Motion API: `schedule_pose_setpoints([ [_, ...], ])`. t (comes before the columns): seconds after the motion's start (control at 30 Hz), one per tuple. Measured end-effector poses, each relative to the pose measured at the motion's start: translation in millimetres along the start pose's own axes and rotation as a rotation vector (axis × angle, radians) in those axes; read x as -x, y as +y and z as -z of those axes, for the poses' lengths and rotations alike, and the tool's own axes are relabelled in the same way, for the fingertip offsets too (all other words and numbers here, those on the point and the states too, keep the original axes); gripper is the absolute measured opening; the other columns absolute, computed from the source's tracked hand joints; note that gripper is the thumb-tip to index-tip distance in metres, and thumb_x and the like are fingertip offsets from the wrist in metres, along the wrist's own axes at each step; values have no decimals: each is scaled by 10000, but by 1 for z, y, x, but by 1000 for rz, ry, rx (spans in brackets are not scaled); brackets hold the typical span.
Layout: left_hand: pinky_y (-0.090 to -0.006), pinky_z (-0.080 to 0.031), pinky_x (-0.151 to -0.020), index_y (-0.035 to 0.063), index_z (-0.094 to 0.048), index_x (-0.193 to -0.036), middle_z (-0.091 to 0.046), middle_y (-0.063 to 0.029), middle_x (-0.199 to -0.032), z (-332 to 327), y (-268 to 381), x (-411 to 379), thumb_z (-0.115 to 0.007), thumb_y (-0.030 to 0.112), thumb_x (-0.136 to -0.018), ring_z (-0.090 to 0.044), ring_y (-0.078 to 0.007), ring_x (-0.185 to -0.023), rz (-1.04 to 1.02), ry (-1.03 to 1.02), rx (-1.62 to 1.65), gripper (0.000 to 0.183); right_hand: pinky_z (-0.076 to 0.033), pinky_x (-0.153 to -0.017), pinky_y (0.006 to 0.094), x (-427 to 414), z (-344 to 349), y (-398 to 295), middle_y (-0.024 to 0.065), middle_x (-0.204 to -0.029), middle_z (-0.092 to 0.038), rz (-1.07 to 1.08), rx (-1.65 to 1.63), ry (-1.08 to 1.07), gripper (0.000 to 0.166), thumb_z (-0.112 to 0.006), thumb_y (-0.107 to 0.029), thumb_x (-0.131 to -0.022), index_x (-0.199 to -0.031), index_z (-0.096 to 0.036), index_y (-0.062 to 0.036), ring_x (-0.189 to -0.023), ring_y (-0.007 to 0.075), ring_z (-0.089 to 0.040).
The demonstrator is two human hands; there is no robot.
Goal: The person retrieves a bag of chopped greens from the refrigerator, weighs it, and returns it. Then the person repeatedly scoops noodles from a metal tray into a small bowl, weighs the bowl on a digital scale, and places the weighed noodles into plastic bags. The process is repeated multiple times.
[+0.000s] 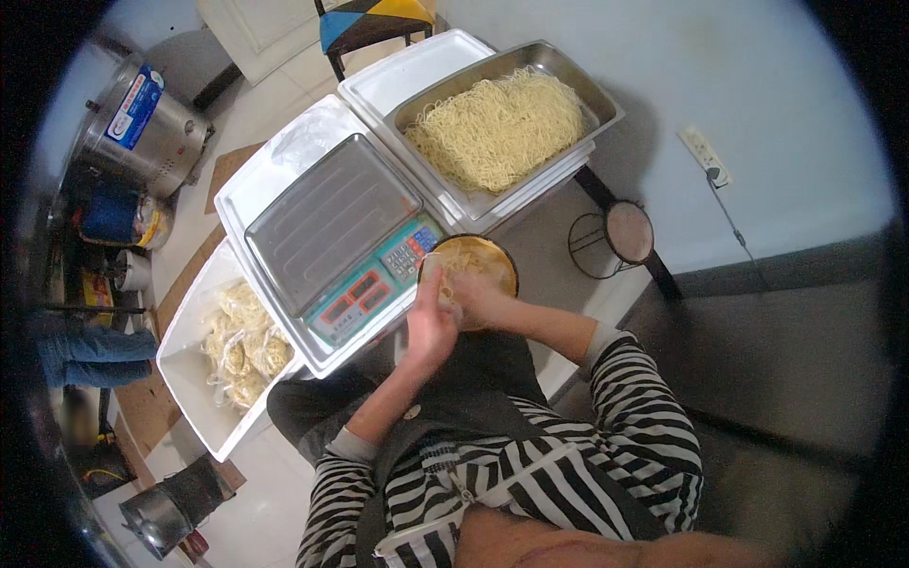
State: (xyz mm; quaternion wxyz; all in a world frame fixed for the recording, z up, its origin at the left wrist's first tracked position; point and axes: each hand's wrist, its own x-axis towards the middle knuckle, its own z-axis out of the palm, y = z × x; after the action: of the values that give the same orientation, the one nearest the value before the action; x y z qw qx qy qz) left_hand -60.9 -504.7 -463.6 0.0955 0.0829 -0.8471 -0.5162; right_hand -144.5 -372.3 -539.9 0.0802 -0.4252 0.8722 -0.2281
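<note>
A round golden bowl (497, 263) with noodles in it sits at my lap, by the near corner of the scale. My left hand (432, 312) is at the bowl's left rim, fingers pointing up; whether it grips the rim or a bag cannot be told. Inside the bowl, my right hand (479, 295) is blurred among the noodles, its fingers hidden. Beside the bowl lies a digital scale (334, 227) with a bare metal pan, on a white foam lid. Beyond it, a steel tray (611, 113) holds a large heap of pale noodles (504, 128).
At the left, a white foam box (192, 355) holds several clear bags of noodles (245, 348). A round stool-like stand (629, 231) is at the right, near a wall power strip (703, 156). A steel drum (145, 121), a chair (376, 25) and another person's legs (99, 355) are farther off.
</note>
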Motion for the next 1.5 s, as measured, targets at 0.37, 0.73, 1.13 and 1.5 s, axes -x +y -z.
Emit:
schedule_pose_setpoints([
  [0.37,-371,-497,-735,41,-504,-1218,-573,-228,-1057,-1,5,0,-483,-114,-689,-602,-365,-872,-205,29,-3,551,-482,-736,451,-61,118,-7,181,-870,-629,-34,-271,65,235,-601,-234,-772,-892,-606,-33,-830,372,-607],
  [0.73,-258,-496,-655,28,-451,-1287,-563,-123,-1192,10,-4,8,-332,-168,-703,-590,-135,-736,129,7,401,627,-507,-641,345,-40,50,35,130,-847,-629,-342,-352,280,244,-615,-81,-788,-1012,-557,-5,-750,217,-625],
  [1.13,-258,-501,-652,44,-416,-1315,-519,-115,-1244,0,1,6,-322,-165,-710,-594,-137,-726,147,-2,523,647,-487,-743,378,11,70,5,100,-907,-621,367,9,-245,184,-607,-63,-754,-934,-632,-87,-884,296,-598],
  [1.5,-265,-512,-638,2,-543,-1191,-532,-141,-1207,9,-8,14,-320,-183,-697,-599,-153,-713,108,36,495,572,-484,-618,377,27,87,10,118,-761,-531,-195,118,230,206,-562,-232,-817,-823,-604,-31,-717,313,-580],
])
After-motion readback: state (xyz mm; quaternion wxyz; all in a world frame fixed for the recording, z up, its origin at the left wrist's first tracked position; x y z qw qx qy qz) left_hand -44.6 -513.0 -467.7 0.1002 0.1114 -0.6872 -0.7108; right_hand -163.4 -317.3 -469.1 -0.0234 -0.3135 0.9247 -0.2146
